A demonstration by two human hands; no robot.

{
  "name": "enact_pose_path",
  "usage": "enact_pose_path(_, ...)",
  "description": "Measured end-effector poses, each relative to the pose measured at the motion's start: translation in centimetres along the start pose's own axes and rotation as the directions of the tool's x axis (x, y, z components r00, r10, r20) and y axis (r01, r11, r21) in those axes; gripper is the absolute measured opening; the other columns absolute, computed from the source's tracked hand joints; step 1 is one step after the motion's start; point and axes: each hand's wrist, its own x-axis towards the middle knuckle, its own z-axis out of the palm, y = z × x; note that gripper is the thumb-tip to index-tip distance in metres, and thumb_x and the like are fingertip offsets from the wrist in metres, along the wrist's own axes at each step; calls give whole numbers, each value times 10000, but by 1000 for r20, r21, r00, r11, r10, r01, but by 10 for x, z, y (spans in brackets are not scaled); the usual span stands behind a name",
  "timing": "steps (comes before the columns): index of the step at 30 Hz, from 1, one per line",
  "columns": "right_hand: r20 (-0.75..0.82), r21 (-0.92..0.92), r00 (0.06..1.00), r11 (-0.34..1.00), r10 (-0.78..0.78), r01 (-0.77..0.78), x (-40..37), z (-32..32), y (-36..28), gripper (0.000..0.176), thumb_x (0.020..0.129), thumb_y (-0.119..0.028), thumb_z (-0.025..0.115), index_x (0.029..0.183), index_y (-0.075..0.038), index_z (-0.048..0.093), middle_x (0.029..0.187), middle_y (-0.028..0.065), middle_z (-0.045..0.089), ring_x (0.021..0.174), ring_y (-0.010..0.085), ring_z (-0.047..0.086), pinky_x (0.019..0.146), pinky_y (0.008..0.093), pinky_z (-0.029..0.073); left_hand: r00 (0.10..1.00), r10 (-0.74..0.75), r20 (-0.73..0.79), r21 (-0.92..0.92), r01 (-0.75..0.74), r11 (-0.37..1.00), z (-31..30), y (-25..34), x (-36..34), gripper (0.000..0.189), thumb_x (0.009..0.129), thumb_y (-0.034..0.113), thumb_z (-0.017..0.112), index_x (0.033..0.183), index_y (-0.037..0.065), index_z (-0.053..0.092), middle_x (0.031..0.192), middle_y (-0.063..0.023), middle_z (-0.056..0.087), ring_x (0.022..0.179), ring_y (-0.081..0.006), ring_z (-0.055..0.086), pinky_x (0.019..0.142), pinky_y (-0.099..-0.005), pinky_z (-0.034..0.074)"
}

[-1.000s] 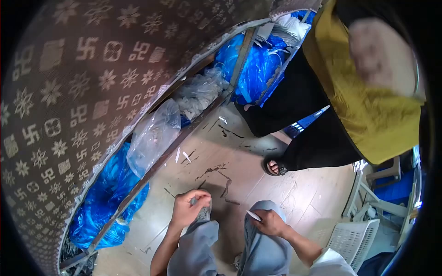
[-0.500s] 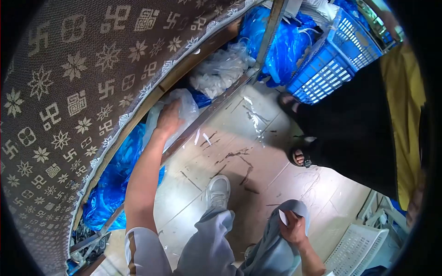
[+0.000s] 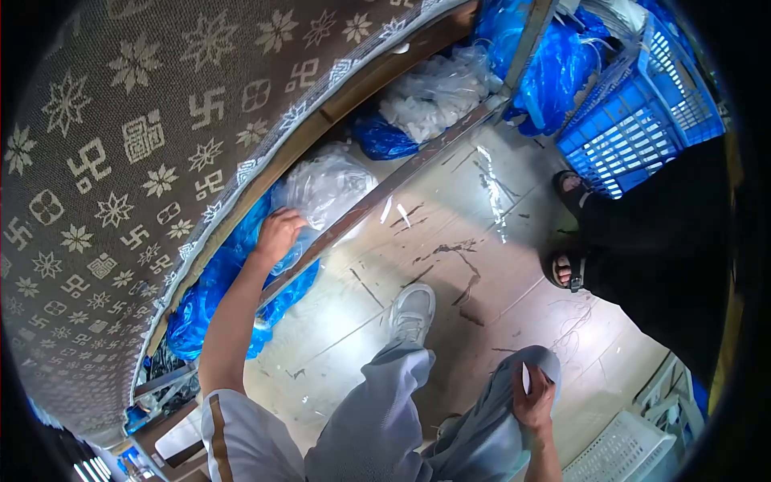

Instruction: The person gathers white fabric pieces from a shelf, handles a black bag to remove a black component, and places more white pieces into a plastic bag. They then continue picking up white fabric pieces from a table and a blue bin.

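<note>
Under the cloth-covered table, my left hand (image 3: pixel 281 231) reaches in with its fingers curled on the near edge of a clear plastic bag (image 3: pixel 329 185). Whitish contents show through the bag's film. Blue plastic bags (image 3: pixel 201 309) lie just below and left of that hand. My right hand (image 3: pixel 534 402) rests by my right knee, closed around a small flat white piece (image 3: pixel 526 377) that sticks up past the fingers.
A metal rail (image 3: pixel 385 183) runs along the table's underside. Beyond it lie another clear bag (image 3: pixel 438 92) and a blue bag (image 3: pixel 550 72). A blue crate (image 3: pixel 626 128) stands by a person in black (image 3: pixel 658 233). White slatted plastic (image 3: pixel 622 450) sits lower right; scraps litter the floor.
My left hand has slid off the top of the clear bag to its near-left edge, and more of the bag shows. My view has shifted; the right hand keeps its white piece.
</note>
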Motion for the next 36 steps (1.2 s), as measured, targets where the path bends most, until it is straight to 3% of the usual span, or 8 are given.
enact_pose_path(5,5,26,998,998,56,-56,3,-5,-4,196,799,-7,622,995,-1,620,784,178,627,657,351,605,606,384,488,982,-178,57,-177,186,967,-8,6,-28,92,709,37,676,784,91,671,810,-79,628,801,-286,621,696,-379,508)
enact_pose_path(11,-5,79,1000,997,7,-7,5,-1,2,185,806,-19,620,988,10,617,803,185,634,667,369,609,620,400,498,965,-243,104,-234,261,937,-9,5,-40,133,731,40,675,842,103,714,848,-97,660,808,-294,640,704,-369,512)
enact_pose_path(16,7,84,1000,996,19,-19,5,6,4,196,790,-57,632,981,-15,621,761,184,622,662,370,610,608,396,495,956,-205,212,-179,244,953,-18,15,-18,232,713,-46,654,891,90,715,897,-112,666,849,-315,639,748,-378,519)
enact_pose_path(21,26,110,999,993,37,-39,11,23,-9,198,783,-53,637,979,-31,623,717,168,608,606,350,589,567,381,478,988,-54,144,-170,78,982,-38,43,3,315,775,-49,608,1040,104,683,917,-112,648,885,-313,613,791,-384,506)
enact_pose_path(27,114,147,992,987,51,-68,30,32,-11,217,778,-57,650,990,-23,619,753,175,626,635,352,614,588,377,497,962,-58,268,-262,131,956,-54,44,10,363,768,-112,549,1063,71,655,1039,-131,654,984,-314,614,855,-363,495)
enact_pose_path(31,115,194,989,975,89,-110,42,37,-7,221,798,-63,635,1014,-17,623,800,176,645,690,353,632,643,372,508,913,-141,383,-288,264,921,-66,23,27,273,801,-95,511,998,34,650,989,-135,670,955,-298,638,837,-347,499)
enact_pose_path(33,147,205,978,963,147,-176,52,37,-7,217,821,-70,610,1028,-8,628,849,173,662,745,343,645,697,366,511,925,-330,186,-273,372,887,-68,15,49,196,841,-55,478,934,6,640,958,-136,683,934,-294,655,816,-335,504)
enact_pose_path(36,180,206,966,953,186,-222,63,38,-8,200,830,-73,598,1013,2,629,773,144,641,694,256,628,653,341,490,949,-314,35,-224,314,923,-39,14,88,211,876,49,532,1064,30,625,1072,-149,659,1066,-314,604,920,-355,466)
